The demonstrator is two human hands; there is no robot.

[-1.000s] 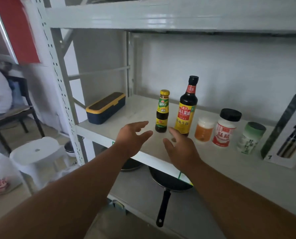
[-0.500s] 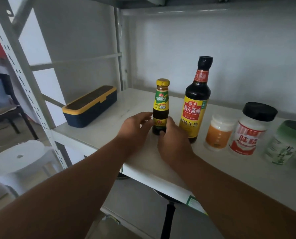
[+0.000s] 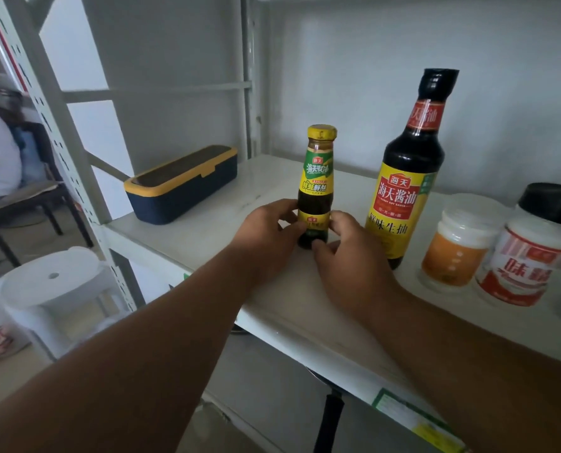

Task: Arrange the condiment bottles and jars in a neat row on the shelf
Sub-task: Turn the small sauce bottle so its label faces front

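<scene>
A small dark sauce bottle (image 3: 318,171) with a yellow cap and green-yellow label stands upright on the white shelf (image 3: 207,230). My left hand (image 3: 266,237) grips its lower part from the left, and my right hand (image 3: 347,256) grips it from the right; its base is partly hidden by my fingers. Just right of it stands a tall soy sauce bottle (image 3: 409,178) with a black cap. Further right are a small orange-filled jar (image 3: 458,246) and a white jar with a black lid and red label (image 3: 534,253).
A navy box with a yellow rim (image 3: 181,184) lies at the shelf's left end beside the perforated upright (image 3: 53,122). A pan handle (image 3: 329,420) shows on the lower shelf. A white stool (image 3: 53,286) stands on the floor at left.
The view has moved closer to the shelf. Both hands reached forward from the shelf's front edge and closed round the small bottle's lower part.
</scene>
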